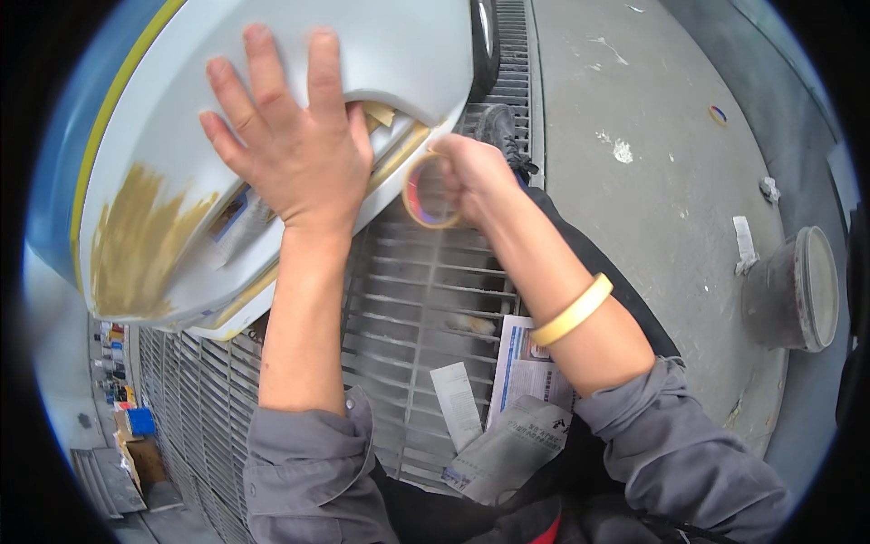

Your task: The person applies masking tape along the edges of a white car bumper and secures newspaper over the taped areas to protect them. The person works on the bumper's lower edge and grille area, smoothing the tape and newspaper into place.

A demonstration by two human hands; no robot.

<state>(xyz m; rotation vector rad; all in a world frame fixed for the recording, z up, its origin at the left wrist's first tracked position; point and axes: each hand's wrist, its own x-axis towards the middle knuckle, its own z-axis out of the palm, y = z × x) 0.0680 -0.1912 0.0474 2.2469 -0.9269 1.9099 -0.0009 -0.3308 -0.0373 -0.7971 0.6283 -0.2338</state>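
Observation:
My left hand lies with spread fingers on a white car bumper. A brownish-yellow smeared patch covers part of its lower left. In my right hand is a roll of masking tape, gripped at its right side, beside the bumper's lower edge. Tape strips line a slot in the bumper just right of my left hand. Printed paper shows in the opening below that hand. Another yellow tape roll sits around my right forearm like a bracelet.
Below is a metal floor grating. Newspaper and a folded newspaper piece lie near my lap. On the grey floor at right are a bucket and a small tape roll. Boxes and containers stand far left.

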